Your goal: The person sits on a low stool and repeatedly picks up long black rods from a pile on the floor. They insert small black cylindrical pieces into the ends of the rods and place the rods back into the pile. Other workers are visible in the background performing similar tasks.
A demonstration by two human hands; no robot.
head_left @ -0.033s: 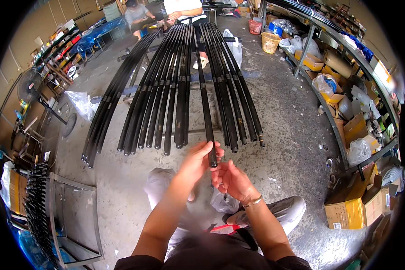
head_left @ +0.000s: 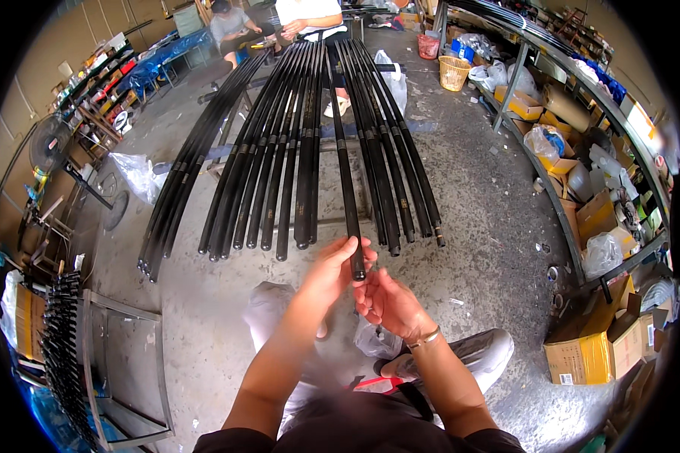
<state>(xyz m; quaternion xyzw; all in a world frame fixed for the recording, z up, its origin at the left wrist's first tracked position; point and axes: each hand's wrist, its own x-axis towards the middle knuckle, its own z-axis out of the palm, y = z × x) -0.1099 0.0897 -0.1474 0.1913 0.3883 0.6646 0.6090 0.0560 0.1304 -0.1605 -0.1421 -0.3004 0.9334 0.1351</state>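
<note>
My left hand [head_left: 329, 270] is closed around the near end of a black fishing rod [head_left: 346, 181], thumb along its top. This rod points away from me, its dark end cap toward my lap. Just below the cap, my right hand [head_left: 394, 306] has its fingers curled in, fingertips close against the rod's end. Whether anything small sits in those fingers is hidden. To the left, several similar black rods [head_left: 267, 192] lie side by side on a metal stand, near ends sticking out. Another group of rods [head_left: 389, 185] lies just to the right.
Two people [head_left: 307, 16] sit beyond the rods' far ends. A metal rack [head_left: 523, 64] with boxes and bags runs along the right, a cardboard box [head_left: 582, 347] before it. At left are a fan [head_left: 51, 143], a metal frame [head_left: 161, 370] and a bundle of black rods [head_left: 60, 340].
</note>
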